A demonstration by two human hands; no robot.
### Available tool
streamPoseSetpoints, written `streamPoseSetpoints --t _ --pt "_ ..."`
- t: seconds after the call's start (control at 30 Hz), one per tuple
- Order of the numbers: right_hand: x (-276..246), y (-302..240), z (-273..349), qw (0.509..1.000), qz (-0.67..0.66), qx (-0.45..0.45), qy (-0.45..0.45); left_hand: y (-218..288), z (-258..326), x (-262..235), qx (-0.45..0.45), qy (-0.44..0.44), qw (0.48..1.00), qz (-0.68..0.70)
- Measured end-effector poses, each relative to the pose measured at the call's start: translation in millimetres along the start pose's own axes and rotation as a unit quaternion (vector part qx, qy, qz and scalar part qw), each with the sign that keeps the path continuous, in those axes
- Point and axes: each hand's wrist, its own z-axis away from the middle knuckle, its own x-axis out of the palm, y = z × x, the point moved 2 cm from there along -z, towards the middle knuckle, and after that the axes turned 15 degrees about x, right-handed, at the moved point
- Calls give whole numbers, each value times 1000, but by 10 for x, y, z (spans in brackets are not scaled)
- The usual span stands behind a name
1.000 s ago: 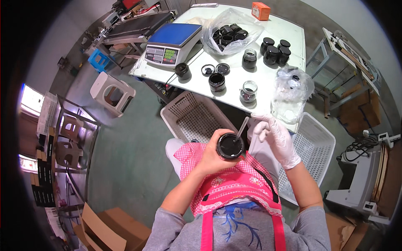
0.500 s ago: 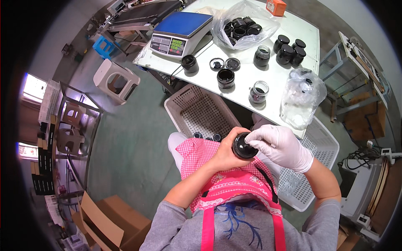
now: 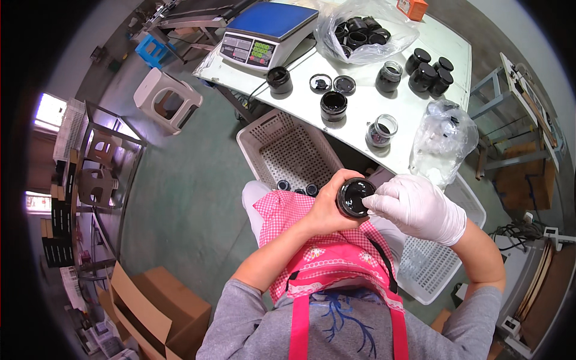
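My bare left hand (image 3: 327, 209) is wrapped around a dark glass jar (image 3: 351, 195), held above my lap with its open mouth facing up. Glossy black stuff shows inside it. My right hand (image 3: 417, 210), in a white glove, has its fingers pinched together at the jar's right rim; whatever they hold, if anything, is hidden. On the table ahead stand an open jar of black stuff (image 3: 333, 107), a clear jar with dark remains (image 3: 381, 131) and another part-dark jar (image 3: 389, 77). Two round black lids (image 3: 344, 84) lie near them.
A scale with a blue top (image 3: 273, 30) stands on the white table, beside a clear bag of black jars (image 3: 366, 36). Several closed black jars (image 3: 423, 77) and a crumpled plastic bag (image 3: 445, 138) are at the right. White baskets (image 3: 255, 141) sit below; a cardboard box (image 3: 174, 300) lies lower left.
My right hand has drawn from over the middle of the jar toward its right rim, uncovering the glossy black inside. The jar has shifted slightly up. The whole view has shifted a little.
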Motion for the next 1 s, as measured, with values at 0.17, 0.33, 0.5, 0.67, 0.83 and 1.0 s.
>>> streamPoseSetpoints --t 0.17,0.33,0.5,0.67,0.83,1.0 --pt "71 -60 13 995 -66 74 25 45 46 55 -9 -8 1000 -22" --pt "66 -113 64 944 -211 252 22 69 81 115 4 -6 1000 -29" --pt "84 -163 108 862 -345 370 25 72 113 102 -21 -18 1000 -7" --pt "118 -143 144 946 -215 223 94 144 96 98 -14 -32 999 -23" --pt "-7 -274 116 997 21 60 36 160 120 130 12 6 999 -42" --pt "-22 -202 111 987 -82 133 24 140 96 134 -13 -10 1000 -23"
